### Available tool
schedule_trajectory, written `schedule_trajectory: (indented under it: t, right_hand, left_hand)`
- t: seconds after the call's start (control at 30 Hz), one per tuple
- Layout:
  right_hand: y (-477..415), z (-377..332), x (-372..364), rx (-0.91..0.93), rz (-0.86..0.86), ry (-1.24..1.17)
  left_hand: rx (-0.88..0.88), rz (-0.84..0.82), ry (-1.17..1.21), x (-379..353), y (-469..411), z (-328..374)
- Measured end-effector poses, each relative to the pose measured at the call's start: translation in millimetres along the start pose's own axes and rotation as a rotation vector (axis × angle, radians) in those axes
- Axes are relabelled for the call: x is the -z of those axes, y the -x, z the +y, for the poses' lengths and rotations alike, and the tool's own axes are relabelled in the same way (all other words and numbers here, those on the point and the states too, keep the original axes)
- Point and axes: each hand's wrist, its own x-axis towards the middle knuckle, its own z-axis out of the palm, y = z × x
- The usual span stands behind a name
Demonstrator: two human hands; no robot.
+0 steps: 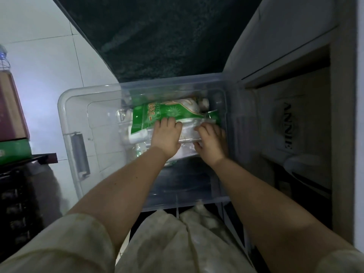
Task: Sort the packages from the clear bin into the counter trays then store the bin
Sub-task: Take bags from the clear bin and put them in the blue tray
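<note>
Reaching into clear bin (74, 119), both hands: left hand (166, 137) pressing green package (167, 113), right hand (211, 143) curling round clear pack (189, 131) between fingers. Sorting barely starting; bin storing remaining.

The bin (74, 107) is clear, smooth plastic with a dull grey handle (79, 154). The green package (167, 115) in it is glossy printed film. The wall tiles (45, 62) look smooth and slightly shiny. The sleeves (65, 245) are pale, matt cloth. The dark slab (157, 36) above looks speckled and rough.
</note>
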Motion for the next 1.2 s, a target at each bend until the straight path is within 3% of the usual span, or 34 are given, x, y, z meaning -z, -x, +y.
schedule_trajectory:
  t: [0.2,0.4,0.57,0.83,1.2]
  right_hand:
    - [22,-20,42,0.084,0.023,-0.11]
    - [58,-39,71,-0.01,0.11,0.0]
    - [64,-53,30,-0.095,0.054,0.013]
    - [26,-79,-24,-0.109,0.067,-0.003]
    - [20,-73,-32,-0.051,0.033,0.077]
  left_hand:
    - [0.032,0.024,0.076,38,24,-7]
    - [0.001,0.011,0.049,52,49,-28]
    - [-0.009,-0.065,0.061,11,59,-41]
    - [-0.027,0.111,-0.087,-16,31,-54]
    - [-0.067,-0.087,0.043,-34,20,-58]
